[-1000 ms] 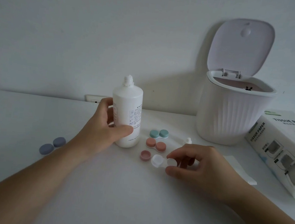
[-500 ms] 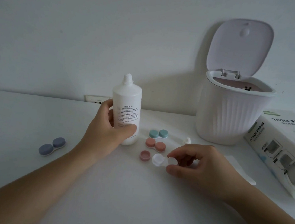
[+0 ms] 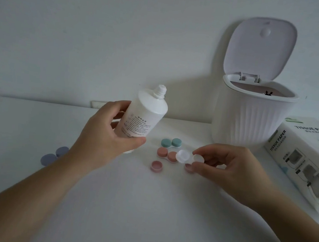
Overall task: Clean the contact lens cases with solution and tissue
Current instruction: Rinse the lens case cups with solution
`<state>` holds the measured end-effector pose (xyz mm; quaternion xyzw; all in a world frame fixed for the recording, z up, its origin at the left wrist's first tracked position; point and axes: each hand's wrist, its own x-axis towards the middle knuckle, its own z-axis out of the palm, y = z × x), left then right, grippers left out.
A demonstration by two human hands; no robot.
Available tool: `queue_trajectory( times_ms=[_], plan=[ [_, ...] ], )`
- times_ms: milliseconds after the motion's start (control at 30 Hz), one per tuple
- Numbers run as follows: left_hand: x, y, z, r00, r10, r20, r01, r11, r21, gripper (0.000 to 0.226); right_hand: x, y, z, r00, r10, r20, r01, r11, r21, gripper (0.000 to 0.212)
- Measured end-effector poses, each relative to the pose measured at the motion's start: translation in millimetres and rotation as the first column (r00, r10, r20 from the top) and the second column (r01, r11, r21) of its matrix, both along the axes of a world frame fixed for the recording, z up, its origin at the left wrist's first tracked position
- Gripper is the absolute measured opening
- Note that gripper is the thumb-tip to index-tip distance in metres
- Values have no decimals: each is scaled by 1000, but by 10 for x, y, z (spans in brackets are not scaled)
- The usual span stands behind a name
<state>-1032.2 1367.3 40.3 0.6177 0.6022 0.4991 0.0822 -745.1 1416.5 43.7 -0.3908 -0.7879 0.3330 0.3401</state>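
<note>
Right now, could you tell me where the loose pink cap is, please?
In the head view, the loose pink cap lies on the table, centre, just in front of the capped pink lens case.

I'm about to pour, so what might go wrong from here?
1. The solution bottle, uncapped and tilted in the left hand, may miss the small clear case and wet the table.
2. The right hand only pinches that case at one end, so the stream could tip it.
3. Spill could reach the loose pink cap below.
</note>
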Motion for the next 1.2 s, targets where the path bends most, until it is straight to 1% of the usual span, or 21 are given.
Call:
queue_trajectory(
  times_ms=[167,333,533,800,1000,1200],
  plan=[
    [-57,-64,57,970,-77,-232,85,996,25,69,11,-35,48,998,-11,-60,12,1000,25,21],
    [-109,-63,74,929,-84,-359,108,993,45,74,21,-44,55,994,20,-109,-14,998,57,13],
    [-116,-58,85,878,-48,-476,103,991,90,75,18,-66,50,995,60,-77,-52,994,94,13],
    [-77,-60,105,850,-32,-526,108,988,114,72,13,-74,40,995,94,-34,-89,988,122,14],
    [-46,-71,120,837,-31,-547,104,989,103,72,-8,-82,16,996,82,-48,-73,986,153,13],
    [-20,-55,125,807,-26,-590,140,979,148,70,-20,-91,17,996,71,-48,-63,985,163,14]
  ],
)
